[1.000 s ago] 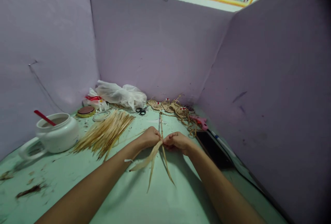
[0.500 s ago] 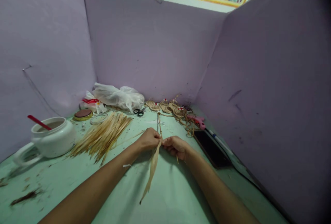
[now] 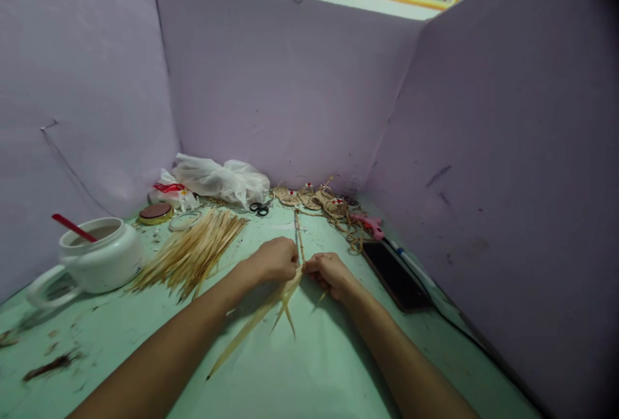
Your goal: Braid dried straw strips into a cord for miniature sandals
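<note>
L hand (image 3: 275, 259) & R hand (image 3: 329, 272) each pinch the straw strips (image 3: 264, 316) at mid table (image 3: 314, 367), loose ends trailing near-left. Best imo: grip close to the crossing w/ even tension, so the plait (image 3: 298, 232) on the far side lies flat.

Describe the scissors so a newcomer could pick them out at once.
Start at the far purple partition where it meets the green table. Just in front of the crumpled white plastic bag, at its right end, lie the scissors. Their black loop handles set them apart from the pale straw bundle and the tan woven pieces on either side.
</note>
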Demonstrator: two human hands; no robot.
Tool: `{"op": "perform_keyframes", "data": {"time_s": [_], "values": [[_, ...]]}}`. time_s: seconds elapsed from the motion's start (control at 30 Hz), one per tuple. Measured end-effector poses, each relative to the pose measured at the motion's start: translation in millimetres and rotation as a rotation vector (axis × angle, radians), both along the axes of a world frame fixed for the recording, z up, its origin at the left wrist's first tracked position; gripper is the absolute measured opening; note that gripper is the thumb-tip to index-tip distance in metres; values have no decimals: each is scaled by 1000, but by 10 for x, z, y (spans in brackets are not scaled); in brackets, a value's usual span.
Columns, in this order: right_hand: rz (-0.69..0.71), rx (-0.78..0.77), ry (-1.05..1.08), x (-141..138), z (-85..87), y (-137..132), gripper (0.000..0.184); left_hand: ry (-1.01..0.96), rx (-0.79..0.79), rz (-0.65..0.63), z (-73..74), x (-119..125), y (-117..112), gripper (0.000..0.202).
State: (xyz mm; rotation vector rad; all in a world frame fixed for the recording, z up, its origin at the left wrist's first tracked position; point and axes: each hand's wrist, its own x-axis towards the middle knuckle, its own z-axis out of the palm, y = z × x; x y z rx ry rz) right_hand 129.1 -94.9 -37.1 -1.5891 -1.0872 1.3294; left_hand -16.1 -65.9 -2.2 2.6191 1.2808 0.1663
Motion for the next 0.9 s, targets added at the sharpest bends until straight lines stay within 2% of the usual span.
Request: {"op": "perform_keyframes", "data": {"time_s": [0.1,0.2,0.33,0.47,0.57,0.7,0.77,0.8,0.83,0.9], "values": [[4,-24,41,-22,39,-30,7,-2,-61,65,105,-1,-79,21],[3,-30,110,-40,64,-60,4,27,-48,95,137,110,-273,22],[20,-26,169,-7,32,-63,7,45,15,149,32,305,-517,32],[93,-25,178,60,-31,-30,13,57,3,175,-80,392,-615,36],[138,2,182,78,-53,-13,12,39,-14,168,-54,385,-605,30],[131,-16,187,69,-40,-13,7,-80,-144,179,145,262,-424,24],[131,-34,205,66,-29,-15,6,-269,-45,349,225,173,-281,27],[134,-40,217,66,-25,-17,5,-373,-84,411,237,136,-213,26],[138,-43,233,67,-23,-20,4,-456,-229,468,227,109,-154,24],[144,-46,275,74,-22,-27,3,-567,-627,514,150,93,-74,20]]}}
